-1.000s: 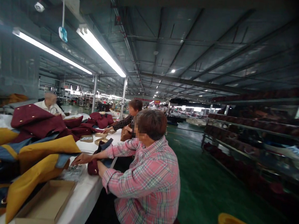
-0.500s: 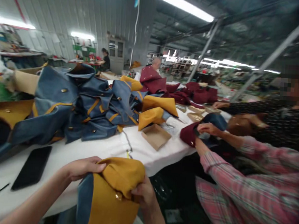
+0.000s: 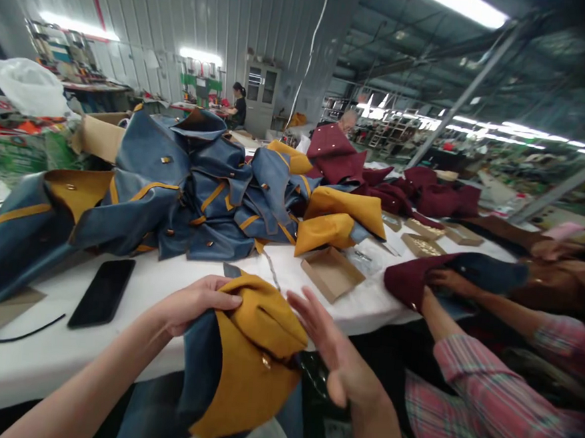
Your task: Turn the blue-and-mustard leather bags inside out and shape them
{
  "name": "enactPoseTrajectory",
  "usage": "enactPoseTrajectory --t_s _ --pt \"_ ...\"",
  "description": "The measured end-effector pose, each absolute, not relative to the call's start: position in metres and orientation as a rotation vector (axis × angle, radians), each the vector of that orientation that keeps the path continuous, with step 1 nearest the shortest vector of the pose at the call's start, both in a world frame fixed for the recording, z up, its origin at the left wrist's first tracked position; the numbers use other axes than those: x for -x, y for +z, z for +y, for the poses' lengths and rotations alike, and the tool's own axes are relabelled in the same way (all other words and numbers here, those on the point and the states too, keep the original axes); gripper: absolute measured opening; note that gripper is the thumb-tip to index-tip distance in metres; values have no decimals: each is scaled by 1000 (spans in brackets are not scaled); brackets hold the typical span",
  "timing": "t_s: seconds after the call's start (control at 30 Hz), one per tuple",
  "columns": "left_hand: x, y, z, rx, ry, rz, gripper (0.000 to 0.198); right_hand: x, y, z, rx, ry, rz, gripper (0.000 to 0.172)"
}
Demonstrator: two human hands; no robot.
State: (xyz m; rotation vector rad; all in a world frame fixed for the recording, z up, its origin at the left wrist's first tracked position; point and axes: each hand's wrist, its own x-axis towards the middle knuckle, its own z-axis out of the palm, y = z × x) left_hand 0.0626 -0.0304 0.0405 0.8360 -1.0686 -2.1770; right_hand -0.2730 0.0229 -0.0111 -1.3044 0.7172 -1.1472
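A blue bag with a mustard-yellow inner side (image 3: 251, 376) hangs in front of me at the table's near edge. My left hand (image 3: 201, 301) pinches its upper edge between thumb and fingers. Beside its right side, my right hand (image 3: 337, 359) is off the fabric, with fingers stretched out and thumb apart. On the yellow face sits a small gold-coloured metal clasp (image 3: 266, 362). The bag's lower part hangs below the tabletop, where blue material also shows.
Blue bags (image 3: 214, 193) are heaped along the table's back, with maroon pieces (image 3: 434, 192) farther right. A black phone (image 3: 101, 294) lies left of me, and an open cardboard box (image 3: 333, 273) stands ahead. At right, a co-worker in a plaid sleeve (image 3: 491, 380) handles a maroon-and-blue piece (image 3: 413, 277).
My right hand has let go of the bag and opened beside it. My left hand keeps its hold. The view has turned left, and the co-worker's hands have shifted on the maroon-and-blue piece.
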Motion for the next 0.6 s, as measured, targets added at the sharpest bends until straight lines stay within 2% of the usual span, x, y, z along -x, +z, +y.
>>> enactPoseTrajectory --t_s 0.03,0.13,0.2,0.33,0.4,0.53,0.6 --pt "-58 42 -31 -845 -2165 -1073 54 274 0 23 1387 -1230 761 139" --pt "-47 42 -33 -848 -2146 -1100 57 253 28 24 1795 -1243 1018 74" --pt "-44 40 -33 -824 -2135 -1103 62 228 31 25 2061 -1209 1187 51" --pt "-44 42 -31 -739 -2131 -1069 59 197 8 21 2233 -1318 1343 36" --pt "-46 45 -32 -666 -2147 -1070 61 197 1 20 2198 -1357 1310 37" --pt "-60 45 -44 -653 -1993 -1149 91 206 19 20 2091 -1397 1314 41" --pt "-76 40 -54 -723 -1912 -1163 98 209 31 17 2073 -1423 1383 46"
